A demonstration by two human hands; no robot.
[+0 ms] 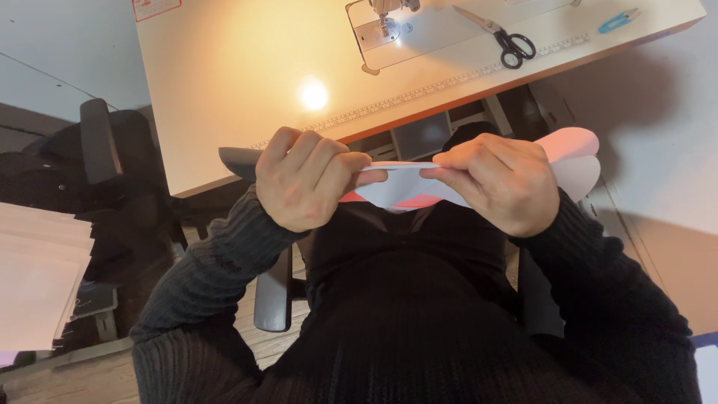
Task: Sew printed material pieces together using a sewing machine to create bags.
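Crosswise, white-and-pink fabric piece (404, 191) long axis left-right, pinched between left hand (303, 179) and right hand (501, 183) fingers.

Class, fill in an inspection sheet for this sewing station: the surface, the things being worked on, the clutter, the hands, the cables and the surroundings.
Surface: pale sewing table, orange front edge, ruler strip along it, a lamp glare spot on top.
Job's things: white and pink fabric pieces, held in the air in front of the table, layered, one rounded end sticking out to the right.
Clutter: black-handled scissors and blue thread snips lying on the table; sewing machine at the far edge.
Hands: left hand and right hand both pinch the fabric's top edge.
Cables: nothing seen.
Surroundings: black chair at left, stacked white sheets, wooden floor.
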